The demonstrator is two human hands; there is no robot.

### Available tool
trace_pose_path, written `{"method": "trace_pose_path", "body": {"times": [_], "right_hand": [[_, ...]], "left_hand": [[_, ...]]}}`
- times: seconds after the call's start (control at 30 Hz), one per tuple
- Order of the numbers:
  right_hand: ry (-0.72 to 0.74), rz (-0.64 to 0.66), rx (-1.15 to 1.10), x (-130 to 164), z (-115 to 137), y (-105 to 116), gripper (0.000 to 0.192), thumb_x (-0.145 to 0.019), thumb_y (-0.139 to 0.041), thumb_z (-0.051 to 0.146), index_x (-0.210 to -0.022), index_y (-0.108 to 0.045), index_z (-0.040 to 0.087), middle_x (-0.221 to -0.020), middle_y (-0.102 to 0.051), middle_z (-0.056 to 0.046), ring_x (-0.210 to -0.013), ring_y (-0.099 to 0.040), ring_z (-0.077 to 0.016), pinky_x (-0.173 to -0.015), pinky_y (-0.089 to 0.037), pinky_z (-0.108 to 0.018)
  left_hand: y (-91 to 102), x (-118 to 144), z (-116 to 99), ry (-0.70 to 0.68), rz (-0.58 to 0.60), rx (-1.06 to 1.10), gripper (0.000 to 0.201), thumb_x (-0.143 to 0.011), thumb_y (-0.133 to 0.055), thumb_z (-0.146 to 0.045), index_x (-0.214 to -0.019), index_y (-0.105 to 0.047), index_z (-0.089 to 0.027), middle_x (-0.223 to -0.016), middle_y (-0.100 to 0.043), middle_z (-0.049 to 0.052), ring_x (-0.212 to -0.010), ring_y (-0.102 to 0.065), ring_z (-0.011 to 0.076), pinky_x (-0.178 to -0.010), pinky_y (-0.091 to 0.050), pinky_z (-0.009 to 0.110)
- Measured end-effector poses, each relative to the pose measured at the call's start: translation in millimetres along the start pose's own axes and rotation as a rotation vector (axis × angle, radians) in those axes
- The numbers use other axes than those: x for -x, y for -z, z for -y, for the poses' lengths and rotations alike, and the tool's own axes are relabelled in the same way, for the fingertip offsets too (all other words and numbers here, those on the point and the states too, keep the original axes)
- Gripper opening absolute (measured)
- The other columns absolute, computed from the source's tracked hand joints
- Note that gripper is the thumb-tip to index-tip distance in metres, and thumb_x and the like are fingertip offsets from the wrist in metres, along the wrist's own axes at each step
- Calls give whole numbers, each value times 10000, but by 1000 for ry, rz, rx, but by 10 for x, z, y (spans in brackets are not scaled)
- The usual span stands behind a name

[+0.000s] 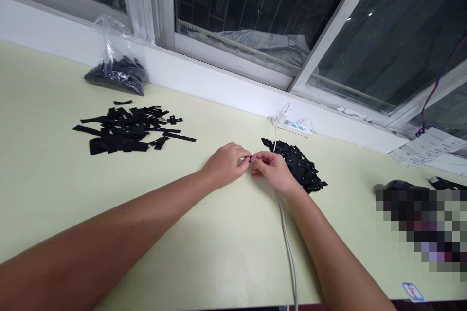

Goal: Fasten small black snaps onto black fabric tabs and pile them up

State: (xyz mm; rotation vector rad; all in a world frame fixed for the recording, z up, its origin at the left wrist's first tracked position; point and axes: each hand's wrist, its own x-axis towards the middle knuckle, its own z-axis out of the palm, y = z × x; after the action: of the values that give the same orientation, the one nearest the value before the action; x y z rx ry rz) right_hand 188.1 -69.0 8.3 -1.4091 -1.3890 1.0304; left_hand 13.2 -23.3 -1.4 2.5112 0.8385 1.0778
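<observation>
My left hand [226,164] and my right hand [272,169] meet over the middle of the table, fingertips pinched together. Between them shows a bit of a small black strip [251,158], mostly covered by the fingers. Close behind my right hand lies a dense pile of black strips [299,165] with small shiny dots, partly hidden by that hand. Farther off to the left is a looser heap of black strips [126,129], some of them also carrying small light spots.
A clear plastic bag [118,70] of black pieces leans near the window ledge. A white power strip [294,127] sits at the back. From there a grey cable [286,238] runs under my right arm to the front edge. A blurred-out dark shape [419,214] is at right.
</observation>
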Motion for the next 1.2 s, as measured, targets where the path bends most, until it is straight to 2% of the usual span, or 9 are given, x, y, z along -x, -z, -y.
{"method": "trace_pose_path", "body": {"times": [0.1,0.2,0.4,0.87,1.2], "right_hand": [[108,26,147,0,-47,-25,252,-812,-646,403,-861,-726,170,-661,-630,-13,-566,-543,-126,-599,-510,-282],[144,22,192,4,-72,-47,248,-833,-611,388,-864,-748,183,-694,-658,-22,-572,-550,-135,-598,-501,-279],[110,27,141,-1,-65,-103,287,-831,-597,394,-903,-774,180,-725,-691,-35,-602,-581,-151,-600,-501,-282],[70,-16,95,19,-1,-147,269,-787,-637,397,-829,-780,174,-665,-661,-17,-588,-540,-134,-580,-456,-265],[40,-23,-15,15,-25,-161,270,-767,-673,404,-821,-762,154,-658,-638,-23,-620,-543,-136,-627,-455,-276]], "left_hand": [[-10,-6,14,43,31,-13,227,-845,-539,-182,-929,-749,-198,-876,-741,58,-846,-638,230,-770,-479,352],[-10,-10,22,41,67,-56,217,-829,-533,-183,-872,-746,-200,-811,-724,51,-782,-635,222,-728,-465,340],[-20,-10,23,85,106,-96,189,-809,-524,-182,-772,-709,-198,-741,-703,41,-698,-619,203,-653,-436,318],[-27,-17,-11,109,86,-77,266,-779,-477,-122,-790,-733,-193,-784,-732,54,-713,-633,211,-663,-442,327],[32,-49,-102,256,45,138,342,-729,-489,-100,-779,-803,-227,-721,-748,9,-629,-620,172,-593,-440,291]]}}
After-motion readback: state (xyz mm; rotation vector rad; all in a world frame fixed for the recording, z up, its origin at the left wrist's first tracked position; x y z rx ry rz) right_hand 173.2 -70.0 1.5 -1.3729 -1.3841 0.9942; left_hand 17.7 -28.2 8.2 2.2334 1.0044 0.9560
